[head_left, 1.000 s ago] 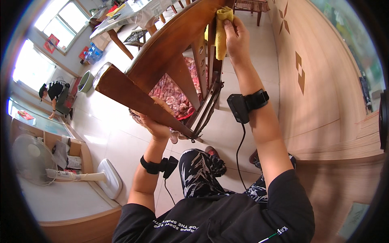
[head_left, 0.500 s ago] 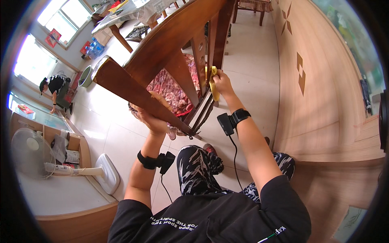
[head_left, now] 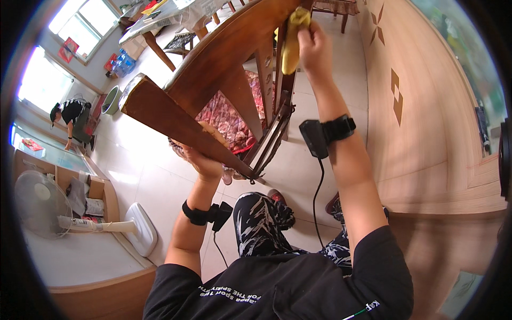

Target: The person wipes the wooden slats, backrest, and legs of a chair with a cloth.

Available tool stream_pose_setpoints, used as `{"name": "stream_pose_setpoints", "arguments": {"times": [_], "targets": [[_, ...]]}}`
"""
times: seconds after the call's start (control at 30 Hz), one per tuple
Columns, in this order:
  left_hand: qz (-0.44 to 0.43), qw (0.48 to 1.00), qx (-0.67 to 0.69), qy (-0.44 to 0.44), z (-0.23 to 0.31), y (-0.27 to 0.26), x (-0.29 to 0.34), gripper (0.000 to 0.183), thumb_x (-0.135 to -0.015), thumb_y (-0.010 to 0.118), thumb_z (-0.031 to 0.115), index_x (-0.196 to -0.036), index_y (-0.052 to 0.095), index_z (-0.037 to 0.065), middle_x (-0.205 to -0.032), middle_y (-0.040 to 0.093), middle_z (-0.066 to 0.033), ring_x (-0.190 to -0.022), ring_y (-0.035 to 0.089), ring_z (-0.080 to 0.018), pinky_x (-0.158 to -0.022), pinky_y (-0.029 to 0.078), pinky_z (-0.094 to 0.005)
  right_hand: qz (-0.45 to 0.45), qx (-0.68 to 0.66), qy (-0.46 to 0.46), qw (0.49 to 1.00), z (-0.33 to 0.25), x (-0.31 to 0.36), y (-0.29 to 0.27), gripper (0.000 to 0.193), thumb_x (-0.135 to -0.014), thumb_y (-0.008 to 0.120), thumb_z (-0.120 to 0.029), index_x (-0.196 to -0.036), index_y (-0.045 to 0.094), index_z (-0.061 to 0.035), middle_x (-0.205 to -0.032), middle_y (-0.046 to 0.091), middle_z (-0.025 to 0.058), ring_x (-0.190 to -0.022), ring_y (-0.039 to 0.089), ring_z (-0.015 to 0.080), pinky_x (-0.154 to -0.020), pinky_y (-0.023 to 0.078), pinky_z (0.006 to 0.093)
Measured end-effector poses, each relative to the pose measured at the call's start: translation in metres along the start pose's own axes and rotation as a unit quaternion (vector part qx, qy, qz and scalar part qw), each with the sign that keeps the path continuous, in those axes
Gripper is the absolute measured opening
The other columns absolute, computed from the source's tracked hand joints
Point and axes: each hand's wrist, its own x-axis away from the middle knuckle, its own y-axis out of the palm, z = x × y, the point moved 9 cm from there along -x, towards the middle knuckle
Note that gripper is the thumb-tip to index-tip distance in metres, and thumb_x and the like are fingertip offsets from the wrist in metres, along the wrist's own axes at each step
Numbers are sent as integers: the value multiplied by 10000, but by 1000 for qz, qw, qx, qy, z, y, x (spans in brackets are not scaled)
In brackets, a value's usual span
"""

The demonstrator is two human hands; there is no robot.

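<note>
A dark brown wooden chair (head_left: 213,69) with a red patterned seat cushion (head_left: 224,114) is tipped toward me, its backrest filling the upper middle of the view. My left hand (head_left: 205,162) grips the chair from below, near the seat's edge. My right hand (head_left: 314,45) is raised high and closed on a yellow cloth (head_left: 292,40), which presses against a vertical slat of the chair's back. Both wrists carry black straps with small devices and cables.
A white standing fan (head_left: 42,205) lies at the left beside cardboard boxes. A person (head_left: 69,114) bends over at the far left near bright windows. A table (head_left: 160,16) stands at the top, a wood-panelled wall (head_left: 426,122) on the right.
My right hand with the yellow cloth slid down the chair's slat half a second ago and has come back up to the top. The left hand keeps its hold.
</note>
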Motion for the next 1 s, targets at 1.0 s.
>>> {"name": "stream_pose_setpoints", "arguments": {"times": [1.0], "targets": [[66, 995, -1, -80, -24, -34, 20, 544, -870, 284, 551, -918, 470, 42, -658, 482, -67, -494, 474, -154, -434, 405, -262, -253, 290, 229, 894, 156, 181, -1, 209, -818, 487, -176, -976, 597, -95, -920, 614, 161, -878, 575, 336, -747, 454, 396]]}}
